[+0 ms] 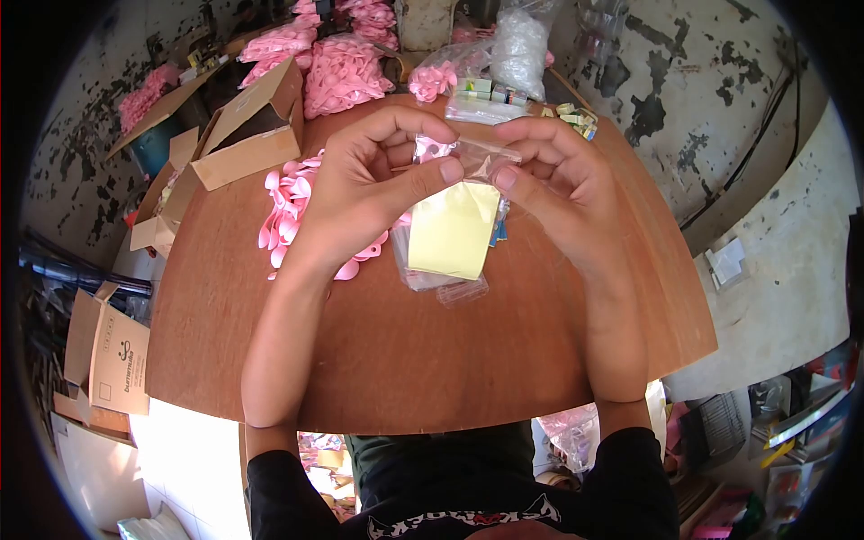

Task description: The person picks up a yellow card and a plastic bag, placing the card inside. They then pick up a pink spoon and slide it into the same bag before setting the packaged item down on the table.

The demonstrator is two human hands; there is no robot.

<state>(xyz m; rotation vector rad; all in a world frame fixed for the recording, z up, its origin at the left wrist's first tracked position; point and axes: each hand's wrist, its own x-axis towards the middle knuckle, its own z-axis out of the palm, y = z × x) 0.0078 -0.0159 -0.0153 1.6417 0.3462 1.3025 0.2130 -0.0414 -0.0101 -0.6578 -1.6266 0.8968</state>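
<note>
A clear plastic bag (459, 162) with a yellow card (453, 229) was pinched by left hand (364, 184) and right hand (553, 180) above the table (405, 351).

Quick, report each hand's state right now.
Left hand: closed, pinching the top of the clear bag holding a yellow card.
Right hand: closed, pinching the same bag's top.

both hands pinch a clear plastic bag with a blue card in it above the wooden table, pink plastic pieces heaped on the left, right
The card is wrong: the head view shows a pale yellow rectangular card, not blue. The left hand and right hand do pinch the small clear plastic bag above the brown wooden table, with pink plastic pieces heaped on the left.
</note>
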